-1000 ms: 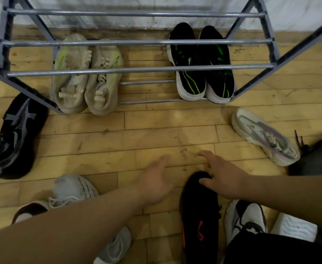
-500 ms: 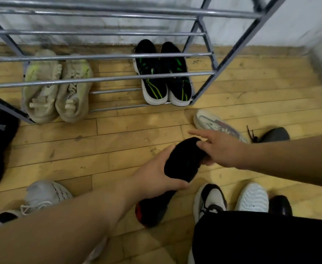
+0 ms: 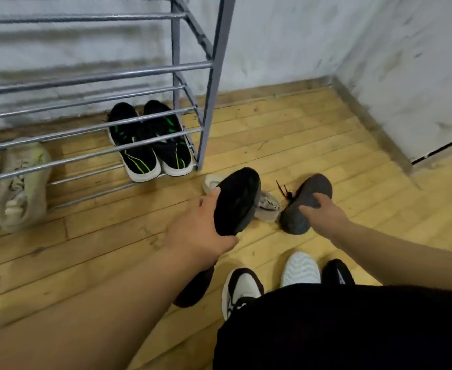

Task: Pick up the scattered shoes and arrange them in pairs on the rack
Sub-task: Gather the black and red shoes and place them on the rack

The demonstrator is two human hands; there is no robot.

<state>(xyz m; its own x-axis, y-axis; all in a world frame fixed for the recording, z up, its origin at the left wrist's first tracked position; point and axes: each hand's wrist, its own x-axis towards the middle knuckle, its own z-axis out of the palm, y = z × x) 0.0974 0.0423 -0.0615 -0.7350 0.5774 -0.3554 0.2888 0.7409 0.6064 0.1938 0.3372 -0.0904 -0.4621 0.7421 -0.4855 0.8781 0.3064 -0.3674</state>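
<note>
Head view: two pairs sit low on the rack [image 3: 209, 76] — a black-green pair [image 3: 150, 148] right, a beige pair [image 3: 19, 182] left. The left hand [image 3: 195, 231] holds a raised black shoe [image 3: 237, 201]; the right hand [image 3: 323, 212] grips a grey shoe [image 3: 318, 185] on the floor. A white shoe [image 3: 269, 206] lies between them — more pairing remains.

rack [image 3: 214, 76] 1 | black-green shoes [image 3: 139, 158] 2 | beige shoes [image 3: 19, 188] 2 | black shoe [image 3: 238, 201] 1 | dark grey shoe [image 3: 314, 185] 1 | pale shoe [image 3: 269, 208] 1 | black-and-white sneaker [image 3: 242, 287] 1 | white sneaker [image 3: 299, 268] 1 | black sneaker [image 3: 337, 273] 1
</note>
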